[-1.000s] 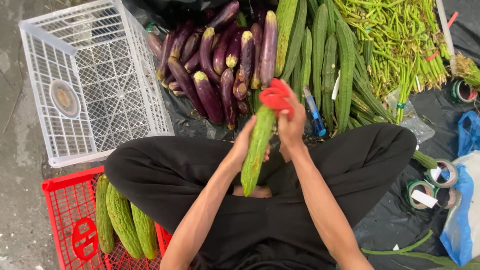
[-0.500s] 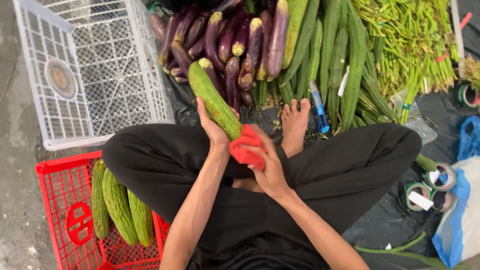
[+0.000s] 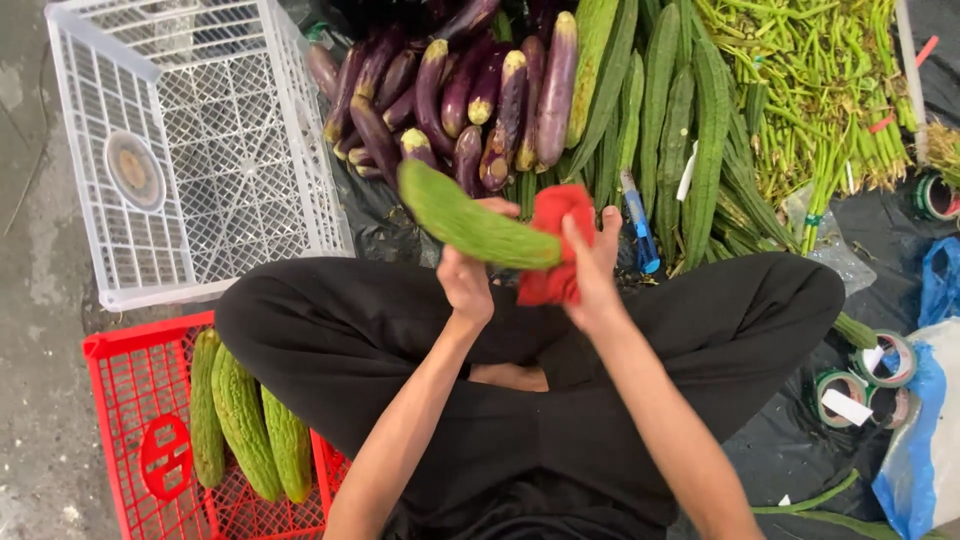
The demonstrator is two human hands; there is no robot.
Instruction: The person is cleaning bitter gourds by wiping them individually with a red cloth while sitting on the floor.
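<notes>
I sit cross-legged in black trousers. My left hand (image 3: 468, 275) grips a long bumpy green gourd (image 3: 450, 210) from below, near its right end, so that it lies almost level and points up-left. My right hand (image 3: 590, 270) presses a red cloth (image 3: 552, 250) against the gourd's right end. Three similar green gourds (image 3: 245, 415) lie in a red crate (image 3: 140, 450) by my left knee.
A white plastic crate (image 3: 180, 150) stands at upper left with a round disc inside. Ahead lie purple eggplants (image 3: 470, 90), long ridged gourds (image 3: 690, 130), bundled green beans (image 3: 820, 90) and a blue knife (image 3: 638, 225). Tape rolls (image 3: 860, 375) and a blue bag (image 3: 915, 450) sit at right.
The gourd swung from hanging upright between my hands to lying nearly level. The red cloth moved from its top end down to the right end near my lap.
</notes>
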